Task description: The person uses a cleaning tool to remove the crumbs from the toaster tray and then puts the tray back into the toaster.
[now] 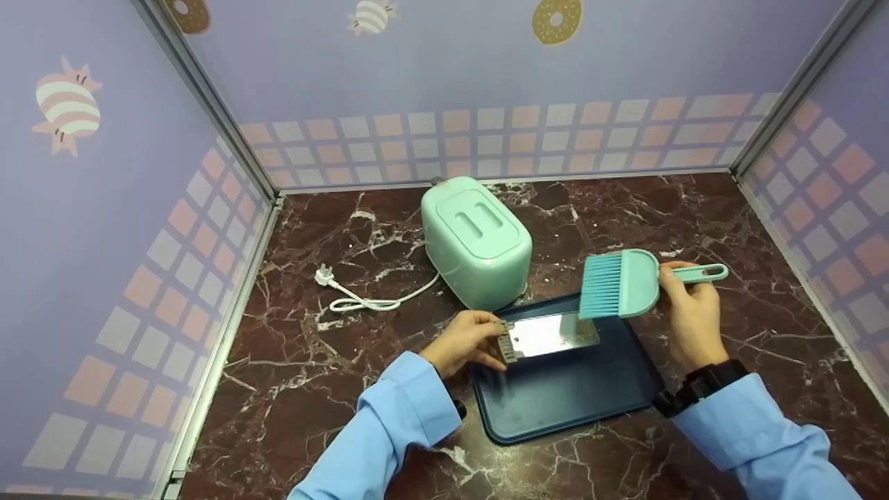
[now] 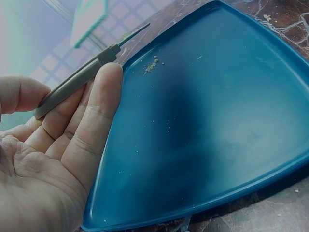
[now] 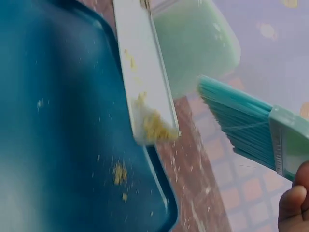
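Note:
My left hand [image 1: 465, 340] pinches the slotted end of a shiny metal crumb tray [image 1: 555, 335], thumb on one side and fingers on the other. The crumb tray is held over the back part of a dark blue serving tray [image 1: 569, 396]. Yellowish crumbs [image 3: 155, 126] are heaped at its far end in the right wrist view. By its handle, close to the head, my right hand [image 1: 694, 319] grips a turquoise brush [image 1: 639, 285]. The bristles point left, above the crumb tray's far end. A small pile of crumbs [image 2: 152, 65] and scattered specks lie on the serving tray.
Behind the serving tray stands a mint-green toaster [image 1: 479, 236], its top slots covered by a lid. From it a white cord [image 1: 364, 303] runs left to a plug [image 1: 324, 276]. Patterned panels [image 1: 486, 83] enclose the marbled tabletop [image 1: 333, 389] at the back and both sides.

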Available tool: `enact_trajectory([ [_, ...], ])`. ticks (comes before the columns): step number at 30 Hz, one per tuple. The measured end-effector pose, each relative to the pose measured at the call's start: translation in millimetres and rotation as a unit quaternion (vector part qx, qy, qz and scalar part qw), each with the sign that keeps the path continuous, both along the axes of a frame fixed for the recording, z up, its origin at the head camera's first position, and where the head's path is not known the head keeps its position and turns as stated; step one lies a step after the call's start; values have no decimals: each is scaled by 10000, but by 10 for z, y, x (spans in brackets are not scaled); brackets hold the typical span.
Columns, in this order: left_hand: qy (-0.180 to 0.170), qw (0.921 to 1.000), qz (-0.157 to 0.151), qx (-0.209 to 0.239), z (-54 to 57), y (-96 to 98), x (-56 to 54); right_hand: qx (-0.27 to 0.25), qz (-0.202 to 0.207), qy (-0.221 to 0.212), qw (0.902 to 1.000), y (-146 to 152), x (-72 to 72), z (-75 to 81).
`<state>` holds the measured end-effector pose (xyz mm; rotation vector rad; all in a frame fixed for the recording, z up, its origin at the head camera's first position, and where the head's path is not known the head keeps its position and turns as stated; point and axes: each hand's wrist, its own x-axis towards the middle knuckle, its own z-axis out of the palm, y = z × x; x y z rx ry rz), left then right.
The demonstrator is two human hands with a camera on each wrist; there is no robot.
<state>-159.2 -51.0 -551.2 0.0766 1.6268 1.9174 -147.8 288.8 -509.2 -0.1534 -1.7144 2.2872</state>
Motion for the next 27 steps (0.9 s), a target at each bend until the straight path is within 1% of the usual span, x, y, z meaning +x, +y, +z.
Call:
enact_trajectory([
  [2, -15, 10000, 15, 11, -2, 5, -2, -84, 245, 121, 9996, -97, 17, 20],
  [6, -86, 9999, 66, 4, 4, 11, -5, -228, 953, 162, 9951, -306, 60, 37],
  [9, -97, 9999, 58, -36, 12, 14, -6, -66, 1322, 54, 9912, -448, 94, 33],
  [15, -45, 10000, -2, -17, 15, 26, -14, 328, 1870, -147, 9817, -617, 135, -15],
  [23, 31, 9999, -104, 54, 13, 33, -9, 607, 2256, -382, 9716, -687, 126, -112],
  [27, 23, 9999, -136, 62, 13, 32, -7, 783, 2295, -472, 9690, -663, 115, -129],
])
